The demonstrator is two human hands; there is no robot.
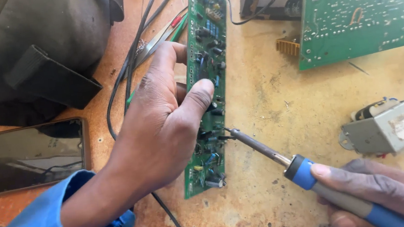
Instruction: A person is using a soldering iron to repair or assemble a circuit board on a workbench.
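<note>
A long green circuit board (pixel 206 85) stands on edge on the worn wooden bench, grasped at mid-length by the left hand (pixel 162 123). The right hand (pixel 389 196) clenches a blue-handled soldering iron (pixel 288 162), its tip touching the board's lower right edge. Right of the board lies a grey transformer (pixel 388 127) with a pale rectangular label; left of it, a dark phone (pixel 24 156).

A single view is being supplied by a head-worn camera, which is being aimed steeply downward and slightly forward at the workbench (pixel 281 99). The scene is being framed at close range, within arm's reach. The left hand (pixel 163 128) is being seen entering from the lower left, the right hand (pixel 389 198) from the lower right. No second view is being supplied.
</note>
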